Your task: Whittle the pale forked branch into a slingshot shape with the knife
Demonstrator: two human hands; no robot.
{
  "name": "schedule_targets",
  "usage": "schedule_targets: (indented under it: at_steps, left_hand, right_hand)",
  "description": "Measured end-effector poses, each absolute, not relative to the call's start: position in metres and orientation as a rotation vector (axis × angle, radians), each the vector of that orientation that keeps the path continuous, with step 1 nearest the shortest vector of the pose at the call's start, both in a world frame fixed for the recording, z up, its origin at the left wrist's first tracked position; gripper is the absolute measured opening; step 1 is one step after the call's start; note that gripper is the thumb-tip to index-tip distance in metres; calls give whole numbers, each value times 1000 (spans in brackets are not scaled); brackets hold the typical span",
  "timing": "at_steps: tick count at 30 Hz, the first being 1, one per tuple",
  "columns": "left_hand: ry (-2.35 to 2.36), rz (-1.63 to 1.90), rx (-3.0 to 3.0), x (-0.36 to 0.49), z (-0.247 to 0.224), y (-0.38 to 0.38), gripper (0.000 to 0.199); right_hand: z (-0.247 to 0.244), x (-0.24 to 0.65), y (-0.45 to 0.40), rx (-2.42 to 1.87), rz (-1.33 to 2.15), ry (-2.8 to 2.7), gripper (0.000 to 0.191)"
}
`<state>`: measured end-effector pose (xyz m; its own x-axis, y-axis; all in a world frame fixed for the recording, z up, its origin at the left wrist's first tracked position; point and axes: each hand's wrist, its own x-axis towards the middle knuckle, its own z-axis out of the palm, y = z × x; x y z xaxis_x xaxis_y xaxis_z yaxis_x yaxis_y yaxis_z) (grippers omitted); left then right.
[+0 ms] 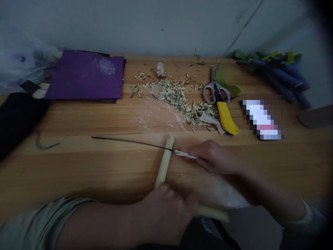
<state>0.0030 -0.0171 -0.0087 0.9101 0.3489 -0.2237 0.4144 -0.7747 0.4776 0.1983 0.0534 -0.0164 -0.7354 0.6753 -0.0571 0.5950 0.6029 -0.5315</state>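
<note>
My left hand (166, 211) is wrapped round a pale, peeled wooden stick (163, 166), whose far end has a notch in it. Another pale wooden length (213, 212) sticks out to the right from under the same hand; whether the two join is hidden by my fingers. My right hand (213, 156) grips a long, thin saw blade (130, 141) by its white wrapped end. The blade lies across the stick just below the notched tip, pointing left.
Beyond my hands lie wood shavings (179, 99), scissors (214, 88) and a yellow-handled cutter (226, 116). A phone (262, 119) is at right, before purple bundles (283, 78). Purple sheets (88, 76) and a plastic bag (23, 62) sit at left.
</note>
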Motion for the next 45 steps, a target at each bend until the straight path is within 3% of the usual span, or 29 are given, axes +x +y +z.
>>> schedule_targets:
  at_steps: [8, 24, 31, 38, 45]
  left_hand:
    - [596, -206, 2517, 2, -13, -14, 19]
    - [770, -159, 2496, -5, -8, -6, 26]
    - [757, -142, 2472, 1, -6, -11, 26]
    - [654, -26, 2499, 0, -7, -22, 24]
    - [879, -109, 2575, -4, -13, -15, 18]
  right_hand:
    - [-14, 211, 54, -983, 352, -2670, 34]
    - [-17, 218, 68, -1114, 727, -2754, 34]
    - [-26, 191, 57, -1106, 564, -2720, 31]
    - [-13, 209, 70, -1016, 865, -2814, 36]
    - [-16, 206, 63, -1080, 672, -2828, 38]
